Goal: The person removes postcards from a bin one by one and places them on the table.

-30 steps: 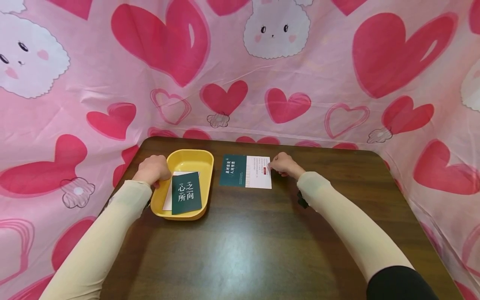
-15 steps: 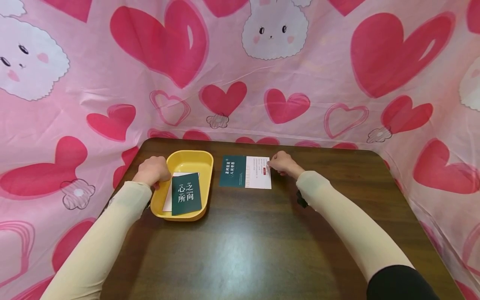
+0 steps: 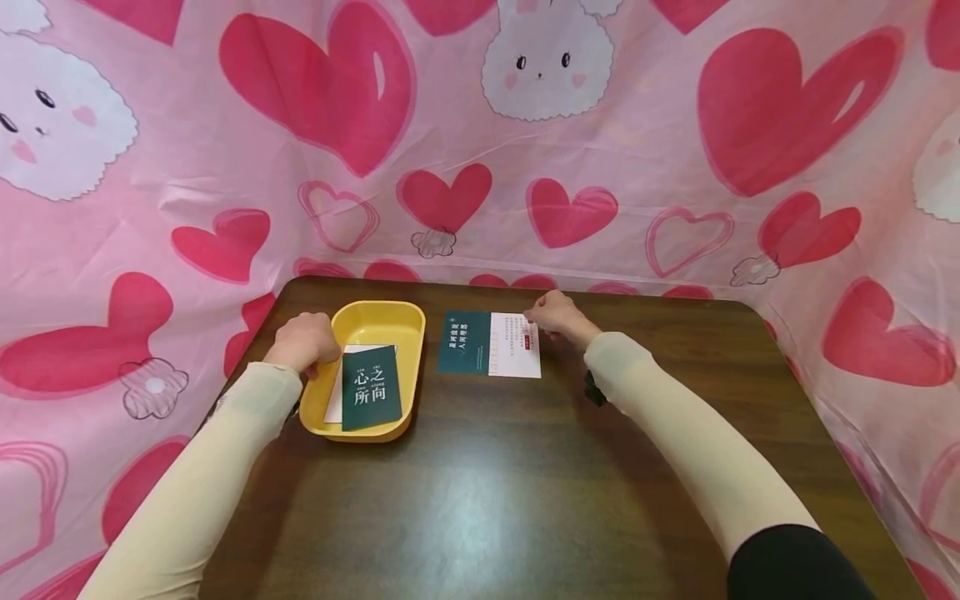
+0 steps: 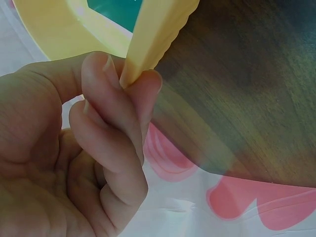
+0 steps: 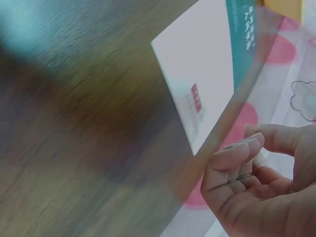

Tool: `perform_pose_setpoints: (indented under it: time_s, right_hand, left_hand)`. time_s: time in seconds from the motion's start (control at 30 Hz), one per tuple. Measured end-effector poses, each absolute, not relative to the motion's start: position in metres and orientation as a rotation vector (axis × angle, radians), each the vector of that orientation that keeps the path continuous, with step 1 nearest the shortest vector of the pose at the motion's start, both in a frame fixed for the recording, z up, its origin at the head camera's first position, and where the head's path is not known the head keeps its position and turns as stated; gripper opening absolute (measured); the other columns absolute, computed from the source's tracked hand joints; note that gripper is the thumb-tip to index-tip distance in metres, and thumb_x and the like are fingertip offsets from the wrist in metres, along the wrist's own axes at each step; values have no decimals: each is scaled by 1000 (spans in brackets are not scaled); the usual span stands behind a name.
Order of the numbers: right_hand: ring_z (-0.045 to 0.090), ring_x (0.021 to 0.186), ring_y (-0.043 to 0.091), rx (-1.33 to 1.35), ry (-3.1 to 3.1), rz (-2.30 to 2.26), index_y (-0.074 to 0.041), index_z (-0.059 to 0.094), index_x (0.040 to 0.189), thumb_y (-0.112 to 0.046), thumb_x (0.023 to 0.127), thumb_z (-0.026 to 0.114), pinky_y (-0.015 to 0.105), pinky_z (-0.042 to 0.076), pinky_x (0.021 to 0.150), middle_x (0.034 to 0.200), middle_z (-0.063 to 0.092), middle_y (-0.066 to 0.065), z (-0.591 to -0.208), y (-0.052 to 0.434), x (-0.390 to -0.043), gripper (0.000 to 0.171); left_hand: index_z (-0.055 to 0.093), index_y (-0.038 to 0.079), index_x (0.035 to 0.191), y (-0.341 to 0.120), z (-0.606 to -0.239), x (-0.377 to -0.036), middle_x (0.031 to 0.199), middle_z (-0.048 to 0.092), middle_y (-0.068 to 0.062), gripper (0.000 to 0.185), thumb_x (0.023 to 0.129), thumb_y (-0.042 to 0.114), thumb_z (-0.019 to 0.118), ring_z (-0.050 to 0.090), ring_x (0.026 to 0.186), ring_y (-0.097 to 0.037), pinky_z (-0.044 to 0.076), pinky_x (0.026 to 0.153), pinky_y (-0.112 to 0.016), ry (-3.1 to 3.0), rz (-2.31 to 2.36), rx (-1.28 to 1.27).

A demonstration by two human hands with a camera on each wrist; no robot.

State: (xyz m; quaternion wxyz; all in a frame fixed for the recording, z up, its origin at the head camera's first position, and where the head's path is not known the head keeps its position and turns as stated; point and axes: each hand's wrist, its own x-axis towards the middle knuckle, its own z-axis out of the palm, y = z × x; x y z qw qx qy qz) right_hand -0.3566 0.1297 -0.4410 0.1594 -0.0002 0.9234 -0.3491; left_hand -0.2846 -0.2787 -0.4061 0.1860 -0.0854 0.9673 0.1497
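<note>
My left hand [image 3: 303, 340] pinches the left rim of a yellow tray [image 3: 378, 315]; the left wrist view shows thumb and fingers [image 4: 113, 98] closed on the tray's edge [image 4: 158, 24]. In the tray a dark green card [image 3: 371, 387] with white characters lies on top of a white card [image 3: 335, 402]. A green and white card [image 3: 491, 343] lies flat on the table, right of the tray. My right hand [image 3: 551, 313] is at that card's far right corner. In the right wrist view its fingers [image 5: 237, 153] are loosely curled beside the card [image 5: 202, 64], holding nothing.
The dark wooden table [image 3: 495, 483] has rounded corners. A pink cloth [image 3: 480, 150] with hearts and rabbits hangs close behind it and on both sides. Both forearms wear pale sleeves.
My right hand has shifted from the card's right edge up and a little left, to its far right corner. The left hand, tray and cards have not moved.
</note>
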Motion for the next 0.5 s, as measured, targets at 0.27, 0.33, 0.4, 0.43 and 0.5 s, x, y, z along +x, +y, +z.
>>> perform_pose_setpoints:
  time_s: [0.27, 0.33, 0.4, 0.43, 0.5]
  right_hand:
    - [52, 66, 21, -70, 2684, -1042, 6, 72, 101, -27, 104, 63, 39, 53, 64, 72, 54, 4, -428, 107, -358, 34]
    - [58, 73, 25, -98, 2697, -1069, 4, 71, 97, -26, 104, 63, 44, 57, 71, 73, 56, 3, -423, 100, -357, 32]
    - [61, 76, 30, -142, 2710, -1106, 3, 69, 91, -25, 104, 62, 49, 59, 75, 70, 54, 3, -417, 93, -357, 31]
    - [62, 76, 30, -164, 2714, -1128, 1, 68, 88, -24, 104, 61, 51, 59, 78, 68, 54, 2, -413, 89, -356, 29]
    - [60, 71, 28, -213, 2721, -1169, -3, 65, 84, -22, 104, 61, 49, 59, 75, 64, 51, 1, -408, 83, -355, 28]
  left_hand:
    - [59, -10, 113, -279, -406, -284, 91, 62, -24, 40, 85, 12, 77, 68, 60, -29, 59, 57, -32, 2707, 414, -251]
    - [58, -10, 113, -278, -406, -284, 91, 62, -24, 40, 85, 12, 77, 68, 60, -29, 59, 57, -32, 2709, 419, -251]
    - [58, -10, 113, -277, -406, -284, 91, 62, -24, 40, 85, 12, 77, 68, 60, -29, 59, 57, -32, 2713, 419, -253]
    - [58, -10, 113, -277, -406, -284, 92, 62, -24, 40, 85, 12, 77, 68, 60, -29, 59, 57, -32, 2713, 419, -255]
    - [58, -10, 113, -277, -405, -284, 92, 62, -24, 40, 85, 13, 77, 69, 59, -29, 59, 56, -32, 2717, 417, -256]
